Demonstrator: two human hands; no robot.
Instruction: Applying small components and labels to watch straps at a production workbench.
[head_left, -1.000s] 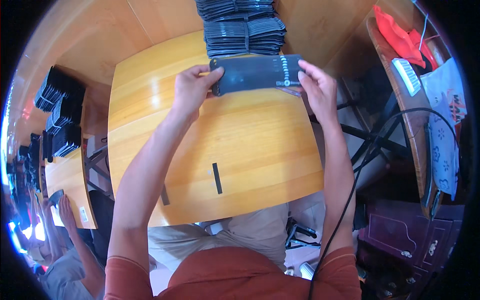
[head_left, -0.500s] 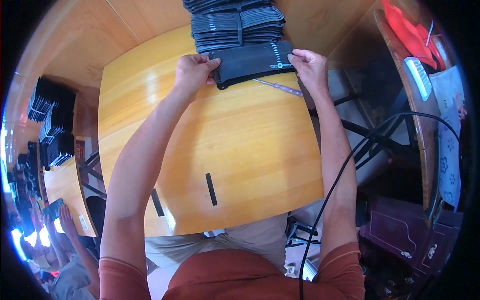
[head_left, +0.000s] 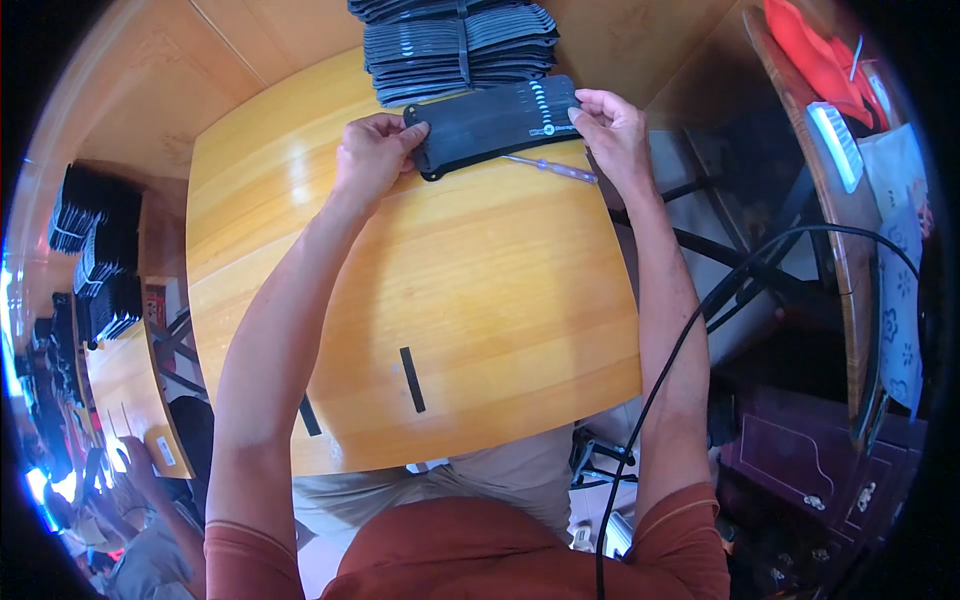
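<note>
A flat black rectangular pouch (head_left: 480, 120) with pale printing near its right end lies at the far side of the wooden table (head_left: 500, 300). My left hand (head_left: 375, 155) pinches its left end between thumb and fingers. At the right end, my right hand (head_left: 612, 135) grips the corner in the same way. Just behind it rises a strapped stack of similar dark pouches (head_left: 460, 50). A screwdriver (head_left: 552, 168) with a clear purplish handle rests in front of the pouch's right half, its tip close to the lower edge.
Two black strips, one of them a short black strip (head_left: 412, 380), lie near the table's front edge. A black cable (head_left: 690, 330) hangs across my right forearm. To the right stands a shelf holding a white brush-like object (head_left: 836, 148). At left, another person's hand (head_left: 138, 465) is over a second table with dark stacks.
The view has shifted slightly, moving the table and stack a little leftward in the picture. Both hands keep hold of the pouch. The other person's hands at left have moved.
</note>
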